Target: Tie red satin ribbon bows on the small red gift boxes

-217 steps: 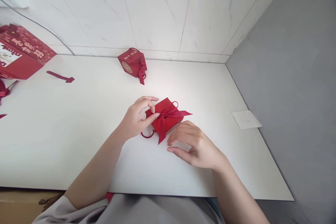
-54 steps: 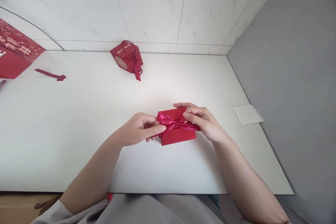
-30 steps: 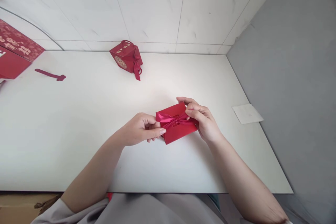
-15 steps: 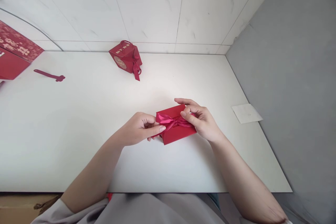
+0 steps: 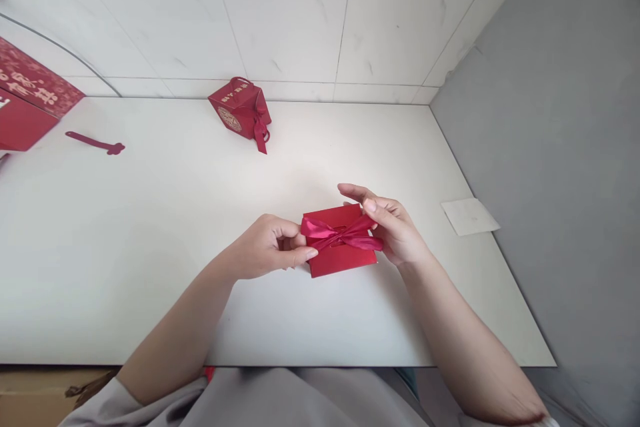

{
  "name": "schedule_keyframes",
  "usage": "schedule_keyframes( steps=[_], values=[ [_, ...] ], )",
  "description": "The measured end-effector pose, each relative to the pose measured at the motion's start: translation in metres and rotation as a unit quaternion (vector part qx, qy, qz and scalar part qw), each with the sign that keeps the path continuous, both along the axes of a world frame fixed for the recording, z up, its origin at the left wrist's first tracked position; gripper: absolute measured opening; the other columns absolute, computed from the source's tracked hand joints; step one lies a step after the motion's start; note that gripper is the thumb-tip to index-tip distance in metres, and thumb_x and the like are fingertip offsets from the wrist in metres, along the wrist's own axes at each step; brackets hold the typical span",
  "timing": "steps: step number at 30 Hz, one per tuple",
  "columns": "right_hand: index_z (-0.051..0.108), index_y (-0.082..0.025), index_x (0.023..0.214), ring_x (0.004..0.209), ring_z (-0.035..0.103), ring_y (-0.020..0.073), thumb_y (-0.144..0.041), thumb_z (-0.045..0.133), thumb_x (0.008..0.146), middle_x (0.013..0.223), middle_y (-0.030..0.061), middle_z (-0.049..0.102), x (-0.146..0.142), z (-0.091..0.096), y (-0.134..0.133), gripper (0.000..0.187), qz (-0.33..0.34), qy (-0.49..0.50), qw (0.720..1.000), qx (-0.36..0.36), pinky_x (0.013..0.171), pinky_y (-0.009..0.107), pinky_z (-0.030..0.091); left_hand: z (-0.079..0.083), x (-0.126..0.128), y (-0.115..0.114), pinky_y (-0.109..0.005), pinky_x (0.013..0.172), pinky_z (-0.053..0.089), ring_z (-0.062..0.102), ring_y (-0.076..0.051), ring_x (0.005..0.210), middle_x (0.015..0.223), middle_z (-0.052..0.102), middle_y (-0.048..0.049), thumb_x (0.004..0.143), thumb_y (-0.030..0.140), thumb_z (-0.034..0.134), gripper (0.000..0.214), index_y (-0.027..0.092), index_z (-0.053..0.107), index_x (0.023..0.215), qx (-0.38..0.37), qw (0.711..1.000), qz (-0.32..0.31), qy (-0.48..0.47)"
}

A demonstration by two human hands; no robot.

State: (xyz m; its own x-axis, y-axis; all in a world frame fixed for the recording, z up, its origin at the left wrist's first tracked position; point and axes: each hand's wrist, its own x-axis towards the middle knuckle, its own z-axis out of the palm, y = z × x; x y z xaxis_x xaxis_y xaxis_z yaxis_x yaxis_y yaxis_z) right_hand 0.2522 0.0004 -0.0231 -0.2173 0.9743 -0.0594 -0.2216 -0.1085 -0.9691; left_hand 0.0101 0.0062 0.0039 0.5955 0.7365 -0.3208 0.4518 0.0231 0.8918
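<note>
In front of me a small red gift box (image 5: 345, 265) carries a shiny crimson ribbon (image 5: 340, 236) tied in a bow across its top. My left hand (image 5: 277, 245) is closed at the box's left end, its thumb and fingers pinching the ribbon there. On the opposite side, my right hand (image 5: 393, 223) holds the bow's upper right loop between thumb and forefinger, with another finger stretched out beyond. A lower ribbon loop lies over the box's right edge. The box's underside is hidden.
Near the tiled wall stands a dark red box (image 5: 237, 110) with a ribbon bow. A red strip (image 5: 95, 142) with a flower-shaped end lies at left, by a large red printed box (image 5: 30, 107). A white paper (image 5: 470, 216) rests at the table's right edge.
The box has shifted slightly right and turned a little. My right thumb has moved from the bow's middle up and right to its loop, and the bow looks more spread.
</note>
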Motion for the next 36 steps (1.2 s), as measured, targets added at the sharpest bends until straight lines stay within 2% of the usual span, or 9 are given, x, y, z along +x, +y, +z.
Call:
schedule_keyframes(
  steps=[5, 14, 18, 21, 23, 26, 29, 32, 36],
  values=[
    [0.059, -0.021, 0.057, 0.126, 0.052, 0.0302, -0.048, 0.062, 0.087, 0.135, 0.0024, 0.06, 0.001, 0.001, -0.001, 0.041, 0.019, 0.034, 0.999, -0.033, 0.089, 0.039, 0.05, -0.002, -0.002, 0.002, -0.021, 0.053, 0.047, 0.055, -0.01, 0.056, 0.061, 0.057, 0.0005, 0.084, 0.039, 0.065, 0.036, 0.015, 0.052, 0.061, -0.027, 1.0, -0.003, -0.007],
    [0.065, -0.021, 0.058, 0.129, 0.048, 0.0285, -0.042, 0.064, 0.088, 0.135, 0.0016, 0.057, 0.001, -0.002, 0.001, 0.036, 0.006, 0.033, 0.999, -0.031, 0.098, 0.036, 0.045, 0.002, -0.002, 0.003, -0.019, 0.049, 0.046, 0.054, -0.009, 0.055, 0.061, 0.057, 0.0008, 0.083, 0.034, 0.067, 0.025, 0.015, 0.061, 0.068, -0.07, 0.997, -0.028, -0.024],
    [0.067, -0.019, 0.064, 0.125, 0.052, 0.0294, -0.045, 0.061, 0.089, 0.137, 0.0034, 0.056, 0.002, -0.002, 0.002, 0.036, 0.021, 0.026, 0.998, -0.05, 0.096, 0.037, 0.045, 0.001, -0.006, 0.006, -0.021, 0.051, 0.048, 0.057, -0.011, 0.055, 0.056, 0.053, 0.0015, 0.079, 0.039, 0.071, 0.035, 0.016, 0.054, 0.059, -0.092, 0.995, -0.022, 0.0],
    [0.068, -0.022, 0.079, 0.129, 0.049, 0.0281, -0.047, 0.058, 0.091, 0.135, 0.0037, 0.059, 0.006, 0.002, 0.003, 0.029, 0.029, -0.003, 0.998, -0.054, 0.099, 0.039, 0.043, 0.001, -0.011, 0.008, -0.024, 0.053, 0.049, 0.057, -0.012, 0.054, 0.051, 0.047, 0.0022, 0.078, 0.042, 0.071, 0.045, 0.016, 0.047, 0.051, -0.097, 0.994, -0.039, 0.011],
    [0.068, -0.025, 0.089, 0.13, 0.048, 0.0261, -0.047, 0.056, 0.092, 0.131, 0.0034, 0.061, 0.012, 0.005, 0.005, 0.026, 0.017, -0.043, 0.998, -0.032, 0.105, 0.04, 0.038, 0.001, -0.013, 0.009, -0.023, 0.05, 0.046, 0.051, -0.011, 0.05, 0.05, 0.044, 0.0027, 0.081, 0.043, 0.067, 0.047, 0.016, 0.043, 0.05, -0.058, 0.998, -0.026, 0.004],
    [0.067, -0.026, 0.093, 0.121, 0.055, 0.0236, -0.049, 0.053, 0.094, 0.122, 0.0031, 0.064, 0.028, 0.008, 0.007, 0.027, -0.018, -0.104, 0.994, 0.0, 0.108, 0.041, 0.037, 0.001, -0.011, 0.01, -0.023, 0.049, 0.041, 0.047, -0.01, 0.054, 0.059, 0.047, 0.0024, 0.084, 0.041, 0.064, 0.036, 0.018, 0.048, 0.062, 0.077, 0.994, 0.078, -0.018],
    [0.066, -0.024, 0.087, 0.104, 0.062, 0.0216, -0.051, 0.051, 0.094, 0.107, 0.0029, 0.065, 0.045, 0.009, 0.009, 0.031, -0.021, -0.143, 0.99, -0.001, 0.102, 0.04, 0.042, -0.002, -0.005, 0.007, -0.027, 0.067, 0.051, 0.059, -0.017, 0.085, 0.09, 0.059, -0.0028, 0.084, 0.035, 0.065, 0.017, 0.021, 0.056, 0.09, 0.219, 0.962, 0.152, -0.056],
    [0.065, -0.023, 0.085, 0.098, 0.062, 0.021, -0.052, 0.05, 0.094, 0.098, 0.0037, 0.066, 0.054, 0.012, 0.008, 0.035, 0.047, -0.186, 0.981, -0.016, 0.097, 0.039, 0.043, -0.006, 0.004, 0.002, -0.036, 0.091, 0.051, 0.055, -0.022, 0.115, 0.115, 0.057, -0.0069, 0.084, 0.029, 0.066, 0.026, 0.024, 0.055, 0.107, 0.292, 0.945, 0.132, -0.073],
    [0.063, -0.022, 0.088, 0.087, 0.059, 0.0175, -0.052, 0.048, 0.095, 0.091, 0.0027, 0.065, 0.052, 0.02, 0.006, 0.035, 0.157, -0.21, 0.964, -0.04, 0.086, 0.033, 0.042, -0.009, 0.012, -0.003, -0.041, 0.107, 0.042, 0.049, -0.024, 0.127, 0.128, 0.053, -0.0081, 0.083, 0.021, 0.065, 0.025, 0.024, 0.056, 0.106, 0.322, 0.941, 0.087, -0.05]
  ],
)
